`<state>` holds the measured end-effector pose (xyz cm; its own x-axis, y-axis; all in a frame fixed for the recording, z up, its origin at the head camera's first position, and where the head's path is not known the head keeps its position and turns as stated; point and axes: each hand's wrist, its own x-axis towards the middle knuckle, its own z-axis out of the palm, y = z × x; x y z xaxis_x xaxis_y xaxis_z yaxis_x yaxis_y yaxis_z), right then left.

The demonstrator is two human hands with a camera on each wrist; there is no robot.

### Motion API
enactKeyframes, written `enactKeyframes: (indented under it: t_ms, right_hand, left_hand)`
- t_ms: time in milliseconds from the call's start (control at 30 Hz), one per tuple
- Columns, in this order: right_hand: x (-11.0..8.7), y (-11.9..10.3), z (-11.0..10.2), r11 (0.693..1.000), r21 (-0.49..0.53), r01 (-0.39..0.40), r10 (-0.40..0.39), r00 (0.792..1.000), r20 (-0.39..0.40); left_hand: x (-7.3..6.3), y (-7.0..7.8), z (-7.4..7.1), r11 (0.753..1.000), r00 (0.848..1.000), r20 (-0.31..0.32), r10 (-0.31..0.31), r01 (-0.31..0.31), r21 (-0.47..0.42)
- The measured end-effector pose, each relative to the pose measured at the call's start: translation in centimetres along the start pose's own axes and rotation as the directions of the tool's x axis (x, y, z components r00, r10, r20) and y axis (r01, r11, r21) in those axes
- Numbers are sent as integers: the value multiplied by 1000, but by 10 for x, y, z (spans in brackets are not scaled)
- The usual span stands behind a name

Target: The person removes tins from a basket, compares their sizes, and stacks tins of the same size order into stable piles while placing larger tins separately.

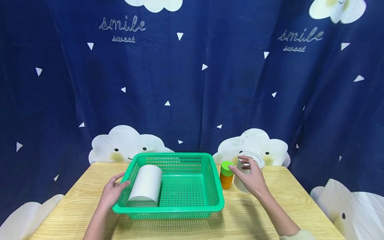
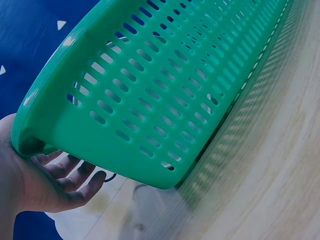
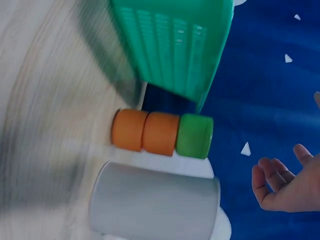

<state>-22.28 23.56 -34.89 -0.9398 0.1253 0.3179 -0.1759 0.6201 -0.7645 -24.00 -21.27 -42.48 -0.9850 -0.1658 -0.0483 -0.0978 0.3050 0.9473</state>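
Observation:
A green plastic basket (image 1: pixel 187 209) with slotted walls stands on the table. My left hand (image 1: pixel 112 191) grips its left rim, thumb over the edge and fingers beneath the rim, as the left wrist view shows. Inside the basket, along its left side, lies a white cylinder (image 1: pixel 147 183). My right hand (image 1: pixel 252 176) hovers at the right with fingers spread and slightly bent, holding nothing. Below and in front of it stand a whitish can (image 3: pixel 155 202) with a ringed round top and a small orange jar (image 3: pixel 145 131) with a green lid (image 3: pixel 194 136). The hand partly covers the can in the head view.
The light wooden table (image 1: pixel 78 206) extends around the basket. A dark blue curtain (image 1: pixel 192 83) with white clouds and triangles hangs right behind the table's back edge. The jar stands close beside the basket's right wall, with the can next to it.

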Motion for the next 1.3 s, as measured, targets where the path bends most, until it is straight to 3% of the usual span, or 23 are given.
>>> enactKeyframes:
  t_ms: [667,1300]
  right_hand:
    - [6,-41,38,997,-3,72,-71,989,133]
    - [8,-50,75,998,-17,56,-51,975,214]
  left_hand:
    - [-1,0,-1,1000,1000,-1,0,0,0]
    - [-2,2,0,1000,1000,0,5,-5,15]
